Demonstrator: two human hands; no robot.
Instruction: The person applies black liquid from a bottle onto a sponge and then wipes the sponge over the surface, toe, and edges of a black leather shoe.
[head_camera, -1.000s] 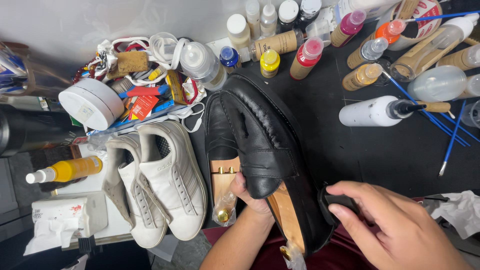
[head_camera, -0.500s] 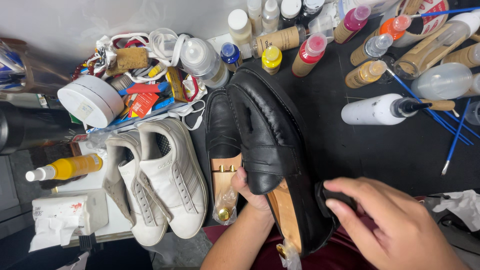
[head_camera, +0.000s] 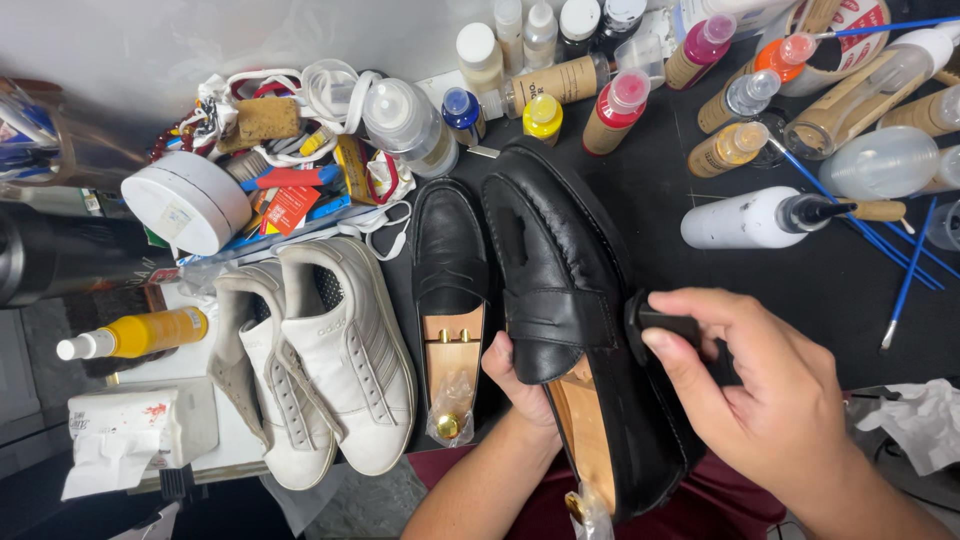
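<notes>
My left hand (head_camera: 525, 385) grips a black leather loafer (head_camera: 565, 290) from underneath, holding it tilted with its toe pointing away; a wooden shoe tree shows inside its heel. My right hand (head_camera: 760, 395) holds a small black applicator pad (head_camera: 660, 325) pressed against the loafer's right side near the strap. The second black loafer (head_camera: 448, 265), also with a wooden shoe tree, lies flat just left of the held one.
A pair of white sneakers (head_camera: 325, 365) lies at the left. Several bottles (head_camera: 610, 95) crowd the back, a white bottle (head_camera: 745, 218) lies on its side at right. A white round tin (head_camera: 185, 200), yellow spray bottle (head_camera: 140, 333), tissue pack (head_camera: 130, 435) and blue brushes (head_camera: 905, 275) lie around.
My right hand has moved up along the loafer's right side with the black pad. The left hand keeps its hold on the shoe.
</notes>
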